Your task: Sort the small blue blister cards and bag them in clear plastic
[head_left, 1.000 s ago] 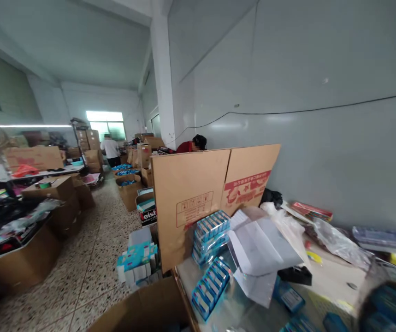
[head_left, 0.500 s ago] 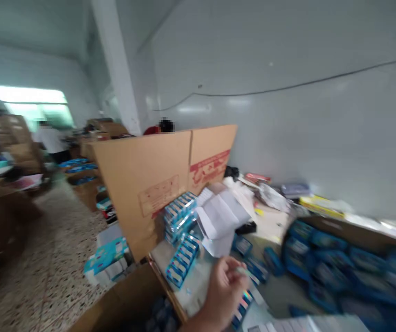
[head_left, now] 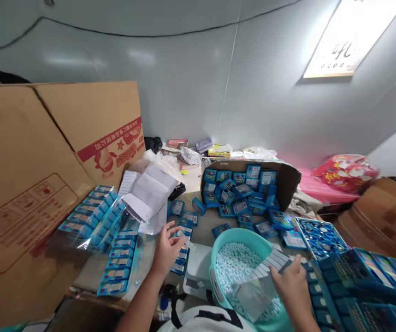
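My left hand (head_left: 166, 251) is above the table, left of a turquoise basin (head_left: 213, 265). Its thumb and fingers pinch a small translucent whitish piece (head_left: 184, 238), too small to identify. Just past those fingertips is a row of small blue boxes (head_left: 181, 258). My right hand (head_left: 292, 279) grips the edge of a clear plastic sheet (head_left: 257, 295) with pale strips along its upper part. That sheet hangs over the basin, partly covering the white pellets (head_left: 235, 258) inside.
Blue boxes (head_left: 242, 190) spill from a tipped carton (head_left: 289, 184). Film-wrapped box packs (head_left: 97, 212) stand left, before a large cardboard sheet (head_left: 56, 138). Papers (head_left: 151, 191) lie behind. Right are a tray of small blue-and-white items (head_left: 318, 237) and stacked blue boxes (head_left: 374, 276).
My view has swung right and down from the room to the table. The basin, my right hand and the plastic sheet now show. My left hand still pinches a small pale piece.
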{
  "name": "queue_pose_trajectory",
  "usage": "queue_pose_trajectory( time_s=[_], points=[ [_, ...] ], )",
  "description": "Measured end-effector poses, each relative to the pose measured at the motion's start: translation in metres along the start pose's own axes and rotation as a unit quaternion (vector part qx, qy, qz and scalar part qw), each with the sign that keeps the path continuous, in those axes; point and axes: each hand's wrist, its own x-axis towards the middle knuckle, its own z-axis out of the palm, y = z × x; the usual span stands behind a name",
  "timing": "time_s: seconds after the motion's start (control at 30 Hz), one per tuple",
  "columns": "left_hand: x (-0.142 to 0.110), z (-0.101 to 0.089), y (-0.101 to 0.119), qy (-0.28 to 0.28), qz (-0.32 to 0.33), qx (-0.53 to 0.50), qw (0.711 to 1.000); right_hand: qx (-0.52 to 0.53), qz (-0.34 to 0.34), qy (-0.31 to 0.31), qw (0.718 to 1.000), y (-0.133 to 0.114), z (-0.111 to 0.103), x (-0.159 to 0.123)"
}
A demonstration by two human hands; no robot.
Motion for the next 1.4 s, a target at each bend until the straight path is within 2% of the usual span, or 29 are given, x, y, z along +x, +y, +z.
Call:
queue_pose_trajectory(
  time_s=[0.07, 0.1, 0.17, 0.2, 0.3, 0.37, 0.43, 0.5, 0.57, 0.63, 0.73, 0.9, 0.97, 1.1, 1.23, 1.3, 1.33, 1.4],
  points=[
    [0.009, 0.003, 0.001, -0.019, -0.001, 0.022, 1.000, 0.027, -0.027, 0.005, 0.999, -0.027, -0.009, 0.006],
    [0.014, 0.005, 0.002, -0.032, 0.001, 0.035, 0.999, 0.065, -0.049, -0.011, 0.997, -0.044, -0.013, 0.010],
    [0.022, 0.007, 0.002, -0.054, 0.008, 0.055, 0.997, 0.182, -0.093, -0.103, 0.973, -0.084, -0.016, 0.019],
    [0.027, 0.008, 0.002, -0.058, 0.009, 0.059, 0.997, 0.248, -0.103, -0.172, 0.948, -0.106, -0.015, 0.023],
    [0.040, 0.011, -0.001, -0.054, -0.002, 0.042, 0.998, 0.411, -0.073, -0.378, 0.826, -0.170, -0.001, 0.028],
    [0.049, 0.013, -0.004, -0.041, -0.008, 0.020, 0.999, 0.459, -0.038, -0.462, 0.758, -0.205, 0.015, 0.026],
    [0.058, 0.014, -0.008, -0.011, -0.013, -0.014, 1.000, 0.492, -0.014, -0.503, 0.710, -0.230, 0.034, 0.021],
    [0.064, 0.015, -0.014, 0.040, -0.029, -0.057, 0.997, 0.523, 0.018, -0.508, 0.684, -0.245, 0.053, 0.017],
    [0.068, 0.015, -0.021, 0.091, -0.051, -0.092, 0.990, 0.550, 0.065, -0.491, 0.673, -0.252, 0.067, 0.015],
    [0.070, 0.015, -0.028, 0.118, -0.066, -0.106, 0.985, 0.564, 0.097, -0.479, 0.666, -0.253, 0.074, 0.015],
    [0.071, 0.014, -0.037, 0.126, -0.075, -0.106, 0.984, 0.572, 0.128, -0.485, 0.649, -0.253, 0.072, 0.019],
    [0.077, 0.012, -0.045, 0.129, -0.075, -0.090, 0.985, 0.569, 0.194, -0.535, 0.593, -0.255, 0.063, 0.024],
    [0.081, 0.013, -0.047, 0.124, -0.080, -0.087, 0.985, 0.565, 0.188, -0.530, 0.604, -0.258, 0.068, 0.025],
    [0.091, 0.016, -0.053, 0.090, -0.109, -0.126, 0.982, 0.541, 0.149, -0.481, 0.674, -0.261, 0.090, 0.032],
    [0.103, 0.017, -0.059, 0.077, -0.144, -0.137, 0.977, 0.523, 0.127, -0.478, 0.694, -0.255, 0.106, 0.042],
    [0.109, 0.014, -0.060, 0.094, -0.153, -0.092, 0.979, 0.514, 0.118, -0.480, 0.701, -0.249, 0.108, 0.048],
    [0.111, 0.011, -0.060, 0.107, -0.136, -0.048, 0.984, 0.497, 0.096, -0.479, 0.717, -0.245, 0.107, 0.051],
    [0.114, 0.005, -0.057, 0.105, -0.045, 0.084, 0.990, 0.432, -0.005, -0.470, 0.770, -0.237, 0.104, 0.059]
  ],
)
